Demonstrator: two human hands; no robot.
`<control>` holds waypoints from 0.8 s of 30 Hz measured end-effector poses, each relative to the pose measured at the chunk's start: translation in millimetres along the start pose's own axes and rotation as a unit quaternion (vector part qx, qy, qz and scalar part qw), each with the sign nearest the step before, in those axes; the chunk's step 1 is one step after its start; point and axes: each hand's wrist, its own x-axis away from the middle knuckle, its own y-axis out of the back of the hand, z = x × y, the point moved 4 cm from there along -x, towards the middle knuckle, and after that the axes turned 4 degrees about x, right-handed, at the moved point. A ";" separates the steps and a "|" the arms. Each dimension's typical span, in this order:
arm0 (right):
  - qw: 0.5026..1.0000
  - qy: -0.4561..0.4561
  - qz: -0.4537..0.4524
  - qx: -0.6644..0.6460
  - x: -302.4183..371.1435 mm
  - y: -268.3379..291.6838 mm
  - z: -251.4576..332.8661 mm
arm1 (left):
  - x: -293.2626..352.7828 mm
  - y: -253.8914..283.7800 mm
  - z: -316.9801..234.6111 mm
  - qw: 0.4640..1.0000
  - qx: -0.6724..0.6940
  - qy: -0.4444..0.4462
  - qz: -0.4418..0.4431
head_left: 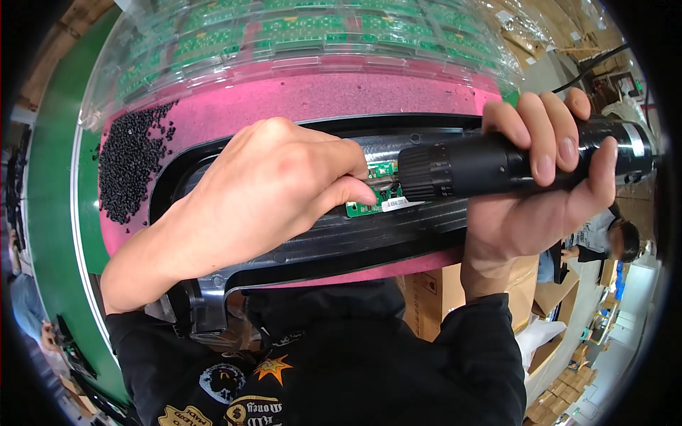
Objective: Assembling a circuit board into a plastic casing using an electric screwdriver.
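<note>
The left hand (277,188) presses fingertips onto a small green circuit board (375,190) seated in a long black plastic housing (284,248) lying on a pink foam pad (320,99). The right hand (540,177) grips a black cylindrical electric screwdriver (483,165), its tip at the board. Small black pellets (131,160) lie heaped at the pad's left; clear plastic trays of green boards (320,35) sit beyond.

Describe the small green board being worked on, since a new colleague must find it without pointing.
Start at the pink foam pad and the long black plastic housing lying across it. The small green circuit board sits mid-housing, pinned by the left hand fingertips, under the black electric screwdriver in the right hand. Unlike the trayed boards above, it carries a white label.
</note>
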 end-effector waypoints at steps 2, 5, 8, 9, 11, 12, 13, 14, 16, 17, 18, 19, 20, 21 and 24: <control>1.000 0.018 -0.007 0.017 0.5 1.8 -3.4 | 0.0 -1.3 2.5 0.999 -0.032 0.026 0.010; 0.999 0.014 0.005 0.031 -0.3 3.8 -5.8 | 0.8 4.9 -0.4 0.998 -0.022 0.054 -0.006; 0.998 -0.003 0.003 0.067 -0.6 7.8 -5.4 | -2.8 7.3 -2.1 0.996 -0.036 0.081 0.007; 0.997 -0.006 0.012 0.072 -0.2 8.1 -5.9 | -1.5 5.6 -0.3 0.996 -0.037 0.082 0.006; 0.997 -0.010 0.022 0.075 0.4 6.7 -7.5 | 1.5 3.9 2.6 0.996 -0.056 0.050 -0.040; 0.996 -0.010 0.026 0.079 1.6 5.2 -7.3 | 1.5 4.1 2.3 0.996 -0.056 0.051 -0.040; 0.996 -0.011 0.029 0.083 2.6 3.9 -7.1 | 1.7 4.6 2.3 0.996 -0.055 0.057 -0.040; 0.996 -0.011 0.029 0.083 3.3 3.1 -6.8 | 1.9 5.2 2.2 0.996 -0.054 0.064 -0.041; 0.995 -0.007 0.032 0.098 4.2 2.5 -6.5 | 2.4 7.5 -0.9 0.996 -0.057 0.066 -0.037; 0.995 -0.007 0.032 0.097 4.2 2.8 -6.7 | 2.6 8.0 -1.9 0.995 -0.059 0.067 -0.033; 0.992 -0.003 0.025 0.120 4.0 4.6 -6.6 | 1.7 7.7 -0.9 0.996 -0.059 0.066 -0.032; 0.990 0.001 0.017 0.143 4.0 6.4 -6.7 | 0.1 8.6 -2.0 0.995 -0.082 0.037 -0.050; 0.990 0.001 0.016 0.143 4.3 7.9 -7.4 | -0.8 9.5 -3.7 0.992 -0.105 0.007 -0.068; 0.987 -0.008 0.021 0.158 5.2 9.5 -9.8 | -0.4 9.2 -3.9 0.992 -0.105 0.007 -0.067; 0.986 -0.019 0.045 0.159 6.4 12.2 -16.9 | 1.2 10.8 -8.7 0.986 -0.125 -0.042 -0.102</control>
